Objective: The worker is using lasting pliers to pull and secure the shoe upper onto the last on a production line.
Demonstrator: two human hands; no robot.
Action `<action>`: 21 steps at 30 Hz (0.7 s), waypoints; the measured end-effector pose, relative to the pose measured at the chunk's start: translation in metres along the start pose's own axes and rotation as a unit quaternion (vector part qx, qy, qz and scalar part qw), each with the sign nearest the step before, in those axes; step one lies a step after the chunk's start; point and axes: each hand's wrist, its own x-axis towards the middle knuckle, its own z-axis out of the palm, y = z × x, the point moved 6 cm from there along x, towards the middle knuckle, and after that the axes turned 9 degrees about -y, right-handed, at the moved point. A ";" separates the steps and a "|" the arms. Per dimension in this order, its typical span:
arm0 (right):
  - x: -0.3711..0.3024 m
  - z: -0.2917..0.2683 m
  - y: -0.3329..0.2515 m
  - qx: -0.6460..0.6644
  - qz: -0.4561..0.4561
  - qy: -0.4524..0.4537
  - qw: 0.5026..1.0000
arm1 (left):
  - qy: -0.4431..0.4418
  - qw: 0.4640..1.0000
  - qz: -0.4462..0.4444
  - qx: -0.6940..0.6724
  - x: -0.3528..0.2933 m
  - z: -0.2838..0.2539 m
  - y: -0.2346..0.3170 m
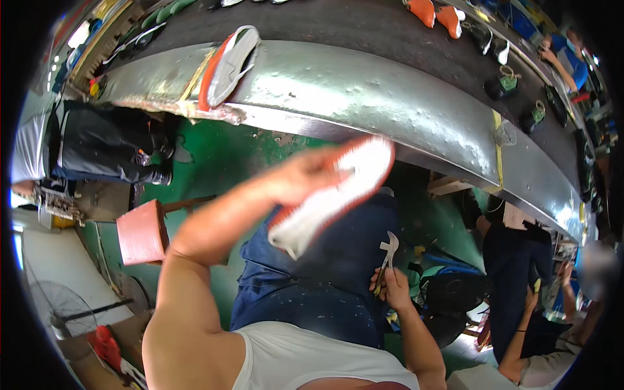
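Observation:
Above my lap, my left hand [302, 174] is closed on a shoe [364, 166] with a white face and an orange-red edge. The shoe is tilted and blurred by motion. Lower down by my right thigh, my right hand [394, 290] grips lasting pliers [390, 246], their metal head pointing away from me. The fingers hide most of the handles. A second shoe [227, 68], grey with an orange-red side, rests on the metal ledge [325, 78] in front of me.
Beyond the ledge runs a dark conveyor belt [364, 36] carrying orange shoes [435, 16] and several dark ones. A pink stool [141, 233] and a fan [62, 305] stand to my left. People work at the left [97, 143] and right [520, 279].

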 end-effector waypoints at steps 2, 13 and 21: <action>0.008 -0.005 -0.002 -0.021 0.027 -0.024 0.999 | 0.024 0.987 -0.032 0.156 0.031 -0.038 0.069; 0.028 -0.015 -0.008 0.054 0.047 -0.045 0.996 | 0.094 0.428 0.007 0.899 0.299 -0.188 0.115; 0.031 -0.023 -0.003 0.066 0.061 -0.072 0.993 | 0.078 0.523 0.029 0.848 0.291 -0.227 0.087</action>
